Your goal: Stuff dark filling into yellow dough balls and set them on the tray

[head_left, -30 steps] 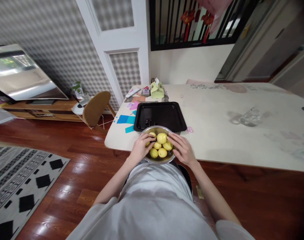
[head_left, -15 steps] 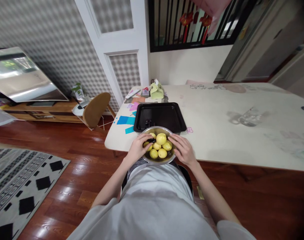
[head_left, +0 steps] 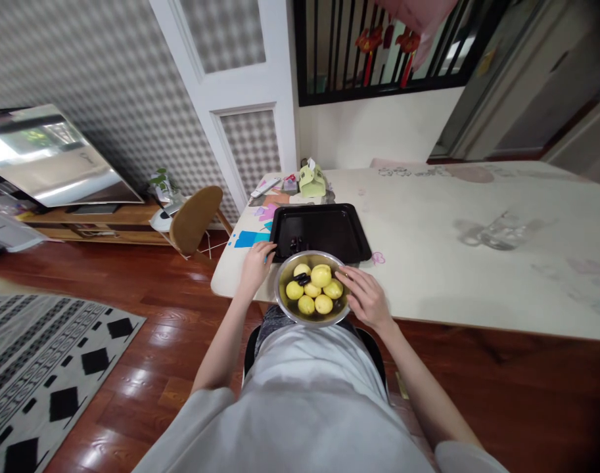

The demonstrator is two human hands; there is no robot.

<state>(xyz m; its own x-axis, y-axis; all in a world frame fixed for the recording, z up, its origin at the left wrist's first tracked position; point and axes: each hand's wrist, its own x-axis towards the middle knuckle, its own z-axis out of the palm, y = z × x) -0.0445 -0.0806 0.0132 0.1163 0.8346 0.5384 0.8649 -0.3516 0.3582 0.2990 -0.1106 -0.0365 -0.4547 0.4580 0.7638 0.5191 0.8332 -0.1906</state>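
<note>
A round metal bowl (head_left: 282, 303) sits at the table's front edge, close against my body. In it lie several yellow lemons (head_left: 321, 276), with a few small shiny black oblong pieces (head_left: 302, 279) on top, too small to name surely. My right hand (head_left: 369, 297) rests at the bowl's right rim, fingers stretched over it. To the left of the bowl, my left hand (head_left: 257, 264) reaches to the front left corner of a black tray (head_left: 334, 230), its fingers extended and nothing visible in them. More black oblong pieces (head_left: 296, 245) lie in the tray near its front side.
The white table (head_left: 428, 263) carries a green tissue holder (head_left: 312, 180), a white remote (head_left: 266, 187) and, to the right, a clear glass vessel (head_left: 501, 231). A wooden chair (head_left: 196, 220) stands off the table's left side.
My left hand has let go of a black oblong piece among the lemons and moved left and up, out of the bowl to the tray's corner. The right hand stays at the rim.
</note>
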